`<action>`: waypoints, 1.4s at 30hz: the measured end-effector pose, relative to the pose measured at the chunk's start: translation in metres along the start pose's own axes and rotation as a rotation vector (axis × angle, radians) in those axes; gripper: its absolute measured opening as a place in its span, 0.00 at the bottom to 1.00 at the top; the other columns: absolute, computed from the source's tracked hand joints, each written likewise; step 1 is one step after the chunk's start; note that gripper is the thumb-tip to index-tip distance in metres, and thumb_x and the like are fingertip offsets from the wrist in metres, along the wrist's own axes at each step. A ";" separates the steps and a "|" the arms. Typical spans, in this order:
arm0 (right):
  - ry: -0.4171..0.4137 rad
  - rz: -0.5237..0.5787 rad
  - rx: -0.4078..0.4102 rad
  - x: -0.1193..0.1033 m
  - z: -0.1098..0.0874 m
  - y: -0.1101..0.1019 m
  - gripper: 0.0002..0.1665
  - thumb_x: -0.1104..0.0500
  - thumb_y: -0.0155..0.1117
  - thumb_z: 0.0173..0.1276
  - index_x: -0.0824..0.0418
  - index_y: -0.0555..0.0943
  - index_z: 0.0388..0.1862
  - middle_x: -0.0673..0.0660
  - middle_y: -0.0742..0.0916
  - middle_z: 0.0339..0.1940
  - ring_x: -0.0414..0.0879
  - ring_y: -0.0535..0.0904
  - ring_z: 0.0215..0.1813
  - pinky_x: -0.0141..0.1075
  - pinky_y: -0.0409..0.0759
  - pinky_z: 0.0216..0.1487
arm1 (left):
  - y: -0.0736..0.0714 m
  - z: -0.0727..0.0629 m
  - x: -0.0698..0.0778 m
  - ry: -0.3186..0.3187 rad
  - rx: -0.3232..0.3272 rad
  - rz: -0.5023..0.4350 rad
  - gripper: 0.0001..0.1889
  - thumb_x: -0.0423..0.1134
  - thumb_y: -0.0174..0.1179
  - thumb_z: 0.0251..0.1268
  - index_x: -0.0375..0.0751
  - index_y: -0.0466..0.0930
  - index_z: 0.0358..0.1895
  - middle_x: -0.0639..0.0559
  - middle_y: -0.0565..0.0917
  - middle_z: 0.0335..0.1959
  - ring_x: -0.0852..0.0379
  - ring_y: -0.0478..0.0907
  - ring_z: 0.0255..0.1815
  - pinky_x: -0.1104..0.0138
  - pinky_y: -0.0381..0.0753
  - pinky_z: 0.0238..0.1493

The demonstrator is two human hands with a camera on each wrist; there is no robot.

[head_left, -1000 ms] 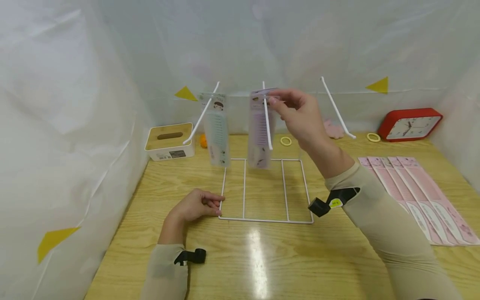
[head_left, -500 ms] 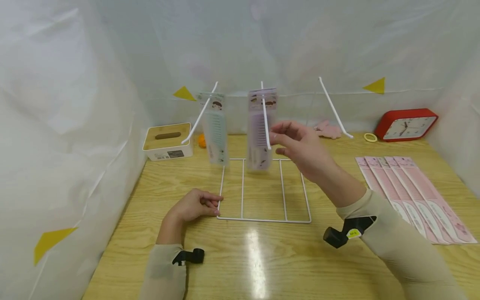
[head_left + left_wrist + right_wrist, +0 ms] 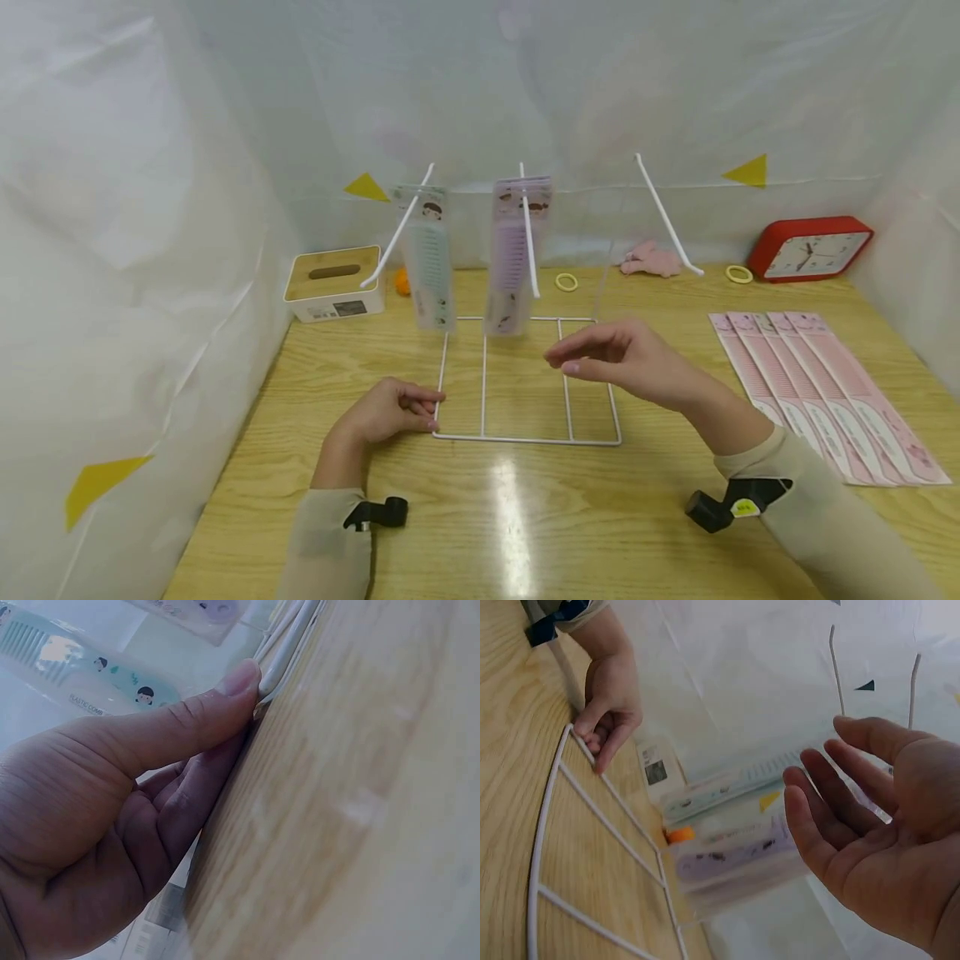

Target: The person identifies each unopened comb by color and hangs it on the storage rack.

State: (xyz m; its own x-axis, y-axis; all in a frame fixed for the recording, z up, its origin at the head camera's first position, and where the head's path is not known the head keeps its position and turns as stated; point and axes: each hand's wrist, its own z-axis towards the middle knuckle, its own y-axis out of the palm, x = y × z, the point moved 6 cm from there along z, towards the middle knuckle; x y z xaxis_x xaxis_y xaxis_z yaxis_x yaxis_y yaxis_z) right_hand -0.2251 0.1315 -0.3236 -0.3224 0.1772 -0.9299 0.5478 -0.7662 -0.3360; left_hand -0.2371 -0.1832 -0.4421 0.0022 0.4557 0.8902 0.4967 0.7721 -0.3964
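My left hand [image 3: 388,410] pinches the left front corner of a white wire display rack [image 3: 525,440] between thumb and fingers, seen close in the left wrist view, where the thumb [image 3: 240,679] lies on the wire. Purple packaged combs [image 3: 512,250] hang from the rack's middle hook. On the left hook hang mint-green packaged combs [image 3: 431,258]. The right hook [image 3: 666,212] carries nothing. Over the right part of the rack's base, my right hand [image 3: 637,362] is in the air, fingers loosely bent, holding nothing. In the right wrist view its palm and fingers [image 3: 810,814] are apart from the combs.
Several pink packaged combs [image 3: 825,400] lie fanned on the table at right. A red clock [image 3: 813,250], yellow rings [image 3: 566,282] and a pink plush-looking item [image 3: 651,259] are along the back. A tissue box [image 3: 335,283] and an orange ball-like object [image 3: 402,282] stand back left.
My right hand has let go of the purple combs' top and moved down and toward me, away from the middle hook. The purple combs sway slightly. My left hand keeps its grip.
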 end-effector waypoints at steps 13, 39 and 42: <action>0.069 -0.146 0.075 0.096 -0.035 -0.068 0.19 0.63 0.66 0.70 0.65 0.82 0.59 0.54 0.89 0.53 0.40 0.85 0.54 0.30 0.84 0.49 | -0.002 0.002 -0.001 -0.016 0.011 -0.004 0.24 0.29 0.73 0.55 0.33 0.83 0.58 0.44 0.88 0.37 0.60 0.85 0.36 0.71 0.83 0.39; 0.465 -0.565 0.405 0.188 -0.092 -0.212 0.27 0.49 0.63 0.73 0.56 0.76 0.67 0.66 0.82 0.61 0.39 0.74 0.56 0.40 0.71 0.57 | -0.002 0.004 0.001 -0.005 0.008 0.010 0.24 0.28 0.72 0.56 0.32 0.82 0.58 0.43 0.88 0.37 0.60 0.85 0.36 0.72 0.82 0.39; 0.392 -0.586 0.426 0.191 -0.091 -0.213 0.24 0.54 0.66 0.71 0.59 0.79 0.64 0.66 0.84 0.58 0.23 0.73 0.48 0.24 0.70 0.53 | -0.001 0.003 -0.001 -0.003 -0.002 0.001 0.24 0.27 0.71 0.56 0.31 0.82 0.58 0.42 0.88 0.37 0.59 0.85 0.36 0.72 0.82 0.39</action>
State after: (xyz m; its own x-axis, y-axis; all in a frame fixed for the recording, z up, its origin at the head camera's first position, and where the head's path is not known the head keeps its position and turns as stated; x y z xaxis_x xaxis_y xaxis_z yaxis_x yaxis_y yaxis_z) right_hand -0.3326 0.3845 -0.4431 -0.1288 0.7635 -0.6329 0.0094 -0.6372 -0.7706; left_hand -0.2396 -0.1830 -0.4432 -0.0005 0.4576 0.8891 0.4988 0.7707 -0.3964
